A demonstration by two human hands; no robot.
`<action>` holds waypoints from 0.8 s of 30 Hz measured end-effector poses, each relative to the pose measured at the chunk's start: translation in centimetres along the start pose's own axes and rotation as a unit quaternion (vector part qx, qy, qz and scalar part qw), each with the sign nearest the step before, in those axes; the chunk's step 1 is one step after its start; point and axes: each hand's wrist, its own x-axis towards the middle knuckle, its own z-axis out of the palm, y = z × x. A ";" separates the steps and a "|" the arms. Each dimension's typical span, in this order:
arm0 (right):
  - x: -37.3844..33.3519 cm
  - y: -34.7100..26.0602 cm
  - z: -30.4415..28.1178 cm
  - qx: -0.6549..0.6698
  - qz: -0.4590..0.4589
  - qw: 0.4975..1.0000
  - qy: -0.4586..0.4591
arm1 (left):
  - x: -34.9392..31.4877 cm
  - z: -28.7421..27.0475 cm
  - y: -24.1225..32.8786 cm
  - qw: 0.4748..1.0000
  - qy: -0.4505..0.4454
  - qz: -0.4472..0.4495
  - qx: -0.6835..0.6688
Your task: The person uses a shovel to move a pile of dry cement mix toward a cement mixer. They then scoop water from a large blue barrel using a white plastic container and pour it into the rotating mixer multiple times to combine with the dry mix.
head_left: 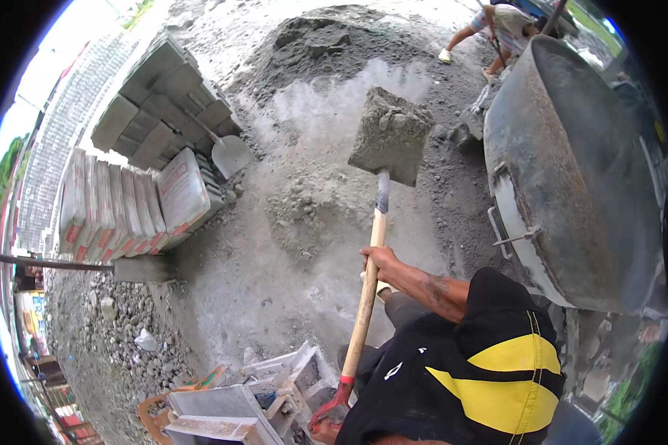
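We saw the shovel (382, 194) slant from about 7 o'clock up to 12, with a lump of gray, stony sand (391, 130) on its far end. Our right hand (381, 261) was wrapped around the wooden shaft (363, 308), so the sand lay at 12 o'clock from it. Our left hand (325, 432), low at the picture's edge, seemed curled on the red grip (335, 402). The big rusty drum (553, 174) stood at 2 o'clock from our right hand, the nearer one, and apart from the sand.
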 end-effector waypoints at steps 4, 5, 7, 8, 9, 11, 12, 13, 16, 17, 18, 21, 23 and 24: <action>-4.8 -13.3 -0.7 0.110 -0.190 0.975 -0.042 | 1.6 9.8 10.9 0.976 -0.183 0.073 -0.088; -7.7 -17.3 -2.0 0.129 -0.235 0.962 -0.056 | 1.1 12.5 14.8 0.961 -0.242 0.103 -0.079; -13.1 -23.5 -3.6 0.174 -0.353 0.914 -0.102 | -1.6 16.5 22.7 0.930 -0.316 0.151 -0.113; -14.9 -26.4 -4.9 0.216 -0.402 0.881 -0.125 | -3.8 18.2 26.5 0.912 -0.345 0.164 -0.149; -16.7 -29.0 -6.5 0.250 -0.433 0.854 -0.146 | -6.3 19.7 29.8 0.887 -0.390 0.158 -0.189; -18.9 -32.2 -10.2 0.267 -0.514 0.807 -0.114 | -10.9 22.1 33.3 0.827 -0.483 0.239 -0.161; -20.2 -33.7 -13.1 0.293 -0.526 0.787 -0.131 | -12.9 23.2 33.5 0.789 -0.493 0.357 -0.085; -20.3 -35.2 -16.5 0.273 -0.535 0.794 -0.093 | -14.1 25.0 33.1 0.665 -0.467 0.570 -0.118; -18.8 -37.1 -24.0 0.166 -0.454 0.873 0.065 | -15.8 27.8 29.1 0.442 -0.513 0.721 -0.150; -18.5 -35.9 -24.7 0.175 -0.468 0.863 0.072 | -15.3 27.9 28.3 0.432 -0.502 0.728 -0.174; -19.9 -36.0 -25.7 0.180 -0.499 0.844 0.082 | -14.9 28.4 28.5 0.417 -0.489 0.735 -0.217; -21.4 -31.3 -24.9 0.192 -0.518 0.833 0.035 | -11.4 27.4 28.0 0.378 -0.479 0.756 -0.238; -24.5 -30.2 -24.1 0.213 -0.541 0.813 -0.013 | -10.0 26.1 28.1 0.356 -0.471 0.772 -0.235; -26.0 -30.4 -23.9 0.229 -0.556 0.798 -0.033 | -10.0 25.5 28.4 0.344 -0.466 0.782 -0.229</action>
